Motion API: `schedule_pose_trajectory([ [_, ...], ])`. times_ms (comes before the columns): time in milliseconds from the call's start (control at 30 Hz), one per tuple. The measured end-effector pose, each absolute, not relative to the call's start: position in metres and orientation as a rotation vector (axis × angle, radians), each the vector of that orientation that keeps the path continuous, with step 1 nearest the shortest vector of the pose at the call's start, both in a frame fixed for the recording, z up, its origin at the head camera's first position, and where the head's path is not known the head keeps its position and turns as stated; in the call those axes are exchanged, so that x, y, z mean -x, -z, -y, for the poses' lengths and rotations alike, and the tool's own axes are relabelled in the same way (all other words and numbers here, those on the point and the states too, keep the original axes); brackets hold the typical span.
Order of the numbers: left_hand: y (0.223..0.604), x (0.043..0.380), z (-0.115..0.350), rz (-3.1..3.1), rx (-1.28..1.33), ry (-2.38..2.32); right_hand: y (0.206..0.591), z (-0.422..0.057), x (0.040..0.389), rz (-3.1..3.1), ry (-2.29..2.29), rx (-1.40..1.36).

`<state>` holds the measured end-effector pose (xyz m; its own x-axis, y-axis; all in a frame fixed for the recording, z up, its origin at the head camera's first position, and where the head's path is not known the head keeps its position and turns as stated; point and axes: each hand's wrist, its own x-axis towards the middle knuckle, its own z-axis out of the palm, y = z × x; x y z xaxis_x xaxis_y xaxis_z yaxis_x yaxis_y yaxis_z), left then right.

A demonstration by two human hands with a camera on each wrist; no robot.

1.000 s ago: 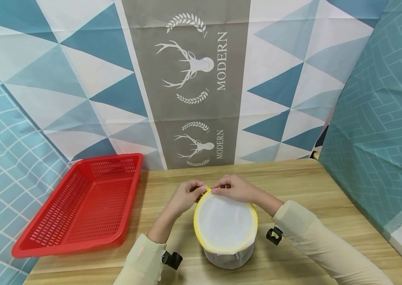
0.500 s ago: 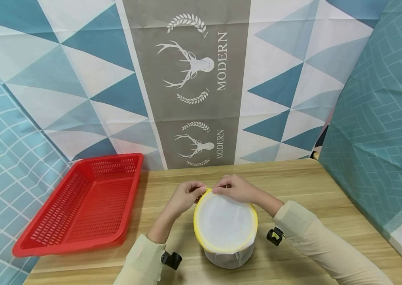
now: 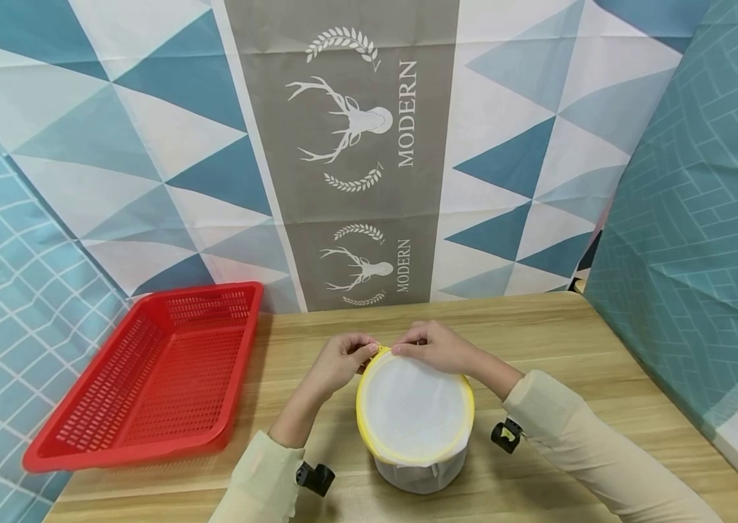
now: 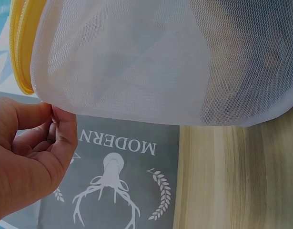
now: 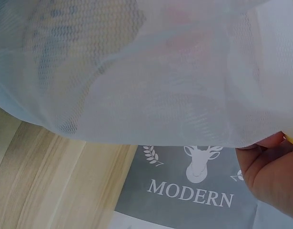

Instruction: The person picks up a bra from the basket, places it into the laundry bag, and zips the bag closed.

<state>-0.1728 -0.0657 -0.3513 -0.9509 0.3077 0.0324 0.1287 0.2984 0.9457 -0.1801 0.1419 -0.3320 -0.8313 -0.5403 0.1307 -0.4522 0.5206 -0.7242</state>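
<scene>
Plainly, the white mesh bag (image 3: 416,410) has a round, yellow-edged top.

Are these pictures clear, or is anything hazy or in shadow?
Head view: mostly clear, with soft shadows on the table near the mesh bag; left wrist view: the weave shows plainly, darker toward the right; right wrist view: the bag looks hazier, yet the MODERN lettering is readable.

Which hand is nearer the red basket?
Left. The left hand holds the mesh bag, right of the red basket; the right hand holds it farther right.
</scene>
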Motion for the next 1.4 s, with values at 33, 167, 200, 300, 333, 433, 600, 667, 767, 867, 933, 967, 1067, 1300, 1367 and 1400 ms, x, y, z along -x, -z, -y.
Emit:
schedule_pose_trajectory([
  [33,0.3513,0.1725,0.066,-2.401,-0.412,-1.728,0.3324,-0.1418,0.1802,-2.641,1.208,0.866],
  [167,0.3519,0.1722,0.0668,-2.396,-0.422,-1.731,0.3336,-0.1415,0.1805,-2.635,1.217,0.872],
  [200,0.3522,0.1725,0.0668,-2.397,-0.42,-1.729,0.3337,-0.1414,0.1806,-2.632,1.221,0.872],
  [300,0.3528,0.1733,0.0665,-2.405,-0.407,-1.722,0.3332,-0.141,0.1805,-2.636,1.222,0.869],
  [333,0.3526,0.1732,0.0665,-2.409,-0.405,-1.72,0.3329,-0.141,0.1805,-2.638,1.219,0.868],
  [433,0.3519,0.1728,0.0662,-2.42,-0.4,-1.714,0.3318,-0.1406,0.1808,-2.645,1.203,0.874],
  [600,0.3507,0.1715,0.0656,-2.428,-0.389,-1.719,0.3319,-0.1394,0.1826,-2.654,1.162,0.912],
  [667,0.3505,0.1716,0.0655,-2.427,-0.391,-1.724,0.3325,-0.1387,0.1834,-2.653,1.146,0.924],
  [767,0.351,0.1728,0.0656,-2.414,-0.397,-1.723,0.3336,-0.1378,0.1842,-2.643,1.134,0.944],
  [867,0.3518,0.1734,0.0667,-2.399,-0.419,-1.714,0.3349,-0.1368,0.1846,-2.63,1.146,0.948],
  [933,0.3528,0.174,0.0679,-2.392,-0.435,-1.706,0.3355,-0.1361,0.1847,-2.625,1.157,0.933],
  [967,0.3533,0.1744,0.0685,-2.389,-0.438,-1.701,0.3358,-0.1357,0.1848,-2.624,1.159,0.924],
  [1067,0.3551,0.1759,0.0702,-2.389,-0.458,-1.691,0.336,-0.1348,0.1851,-2.628,1.16,0.898],
  [1300,0.3544,0.1761,0.0734,-2.388,-0.475,-1.676,0.335,-0.1352,0.1848,-2.621,1.161,0.941],
  [1367,0.354,0.176,0.0741,-2.385,-0.496,-1.672,0.3347,-0.1353,0.1849,-2.613,1.171,0.945],
  [1400,0.354,0.176,0.0743,-2.388,-0.504,-1.667,0.3347,-0.1354,0.185,-2.61,1.174,0.946],
])
